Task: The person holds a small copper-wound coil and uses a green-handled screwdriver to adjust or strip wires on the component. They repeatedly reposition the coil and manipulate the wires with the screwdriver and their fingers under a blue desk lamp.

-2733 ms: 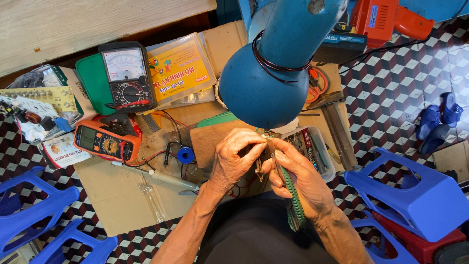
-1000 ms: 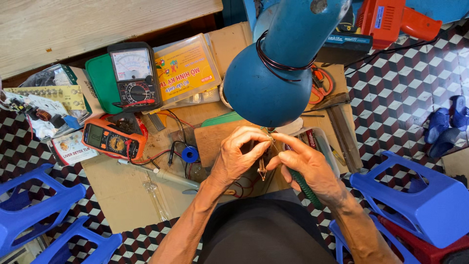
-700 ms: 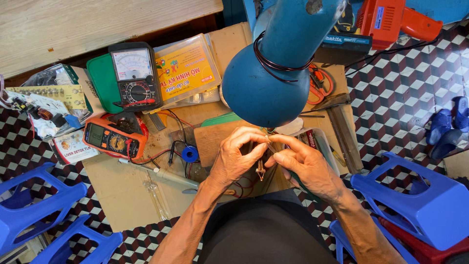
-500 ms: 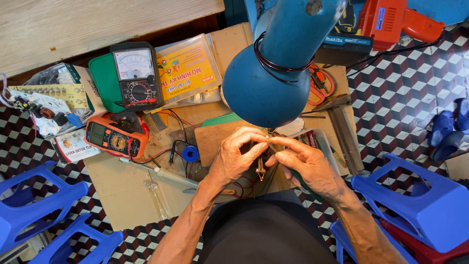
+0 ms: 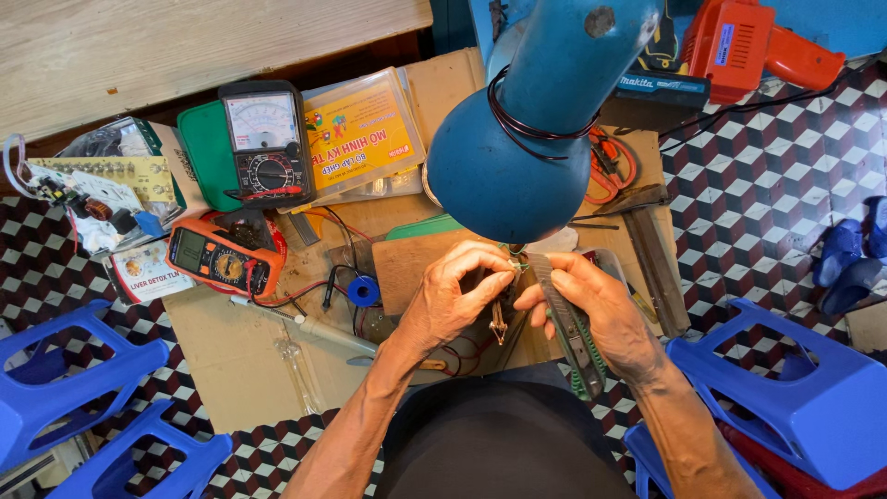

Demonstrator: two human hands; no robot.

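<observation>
Under the blue lamp (image 5: 517,157), the left hand (image 5: 453,296) pinched a small part (image 5: 499,319) while the right hand (image 5: 601,314) gripped a utility knife (image 5: 571,325), whose blade could have slipped into the fingers.

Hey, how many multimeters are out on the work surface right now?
2. The black analog meter stands on a green case at upper left; the orange digital meter lies just below it. Clutter could hide others.

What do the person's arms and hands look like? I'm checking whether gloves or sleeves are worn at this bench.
Both forearms are bare, with no sleeves reaching them. The left hand and the right hand wear no gloves. No ring, watch or bracelet shows on either. A dark garment covers the body below.
</observation>
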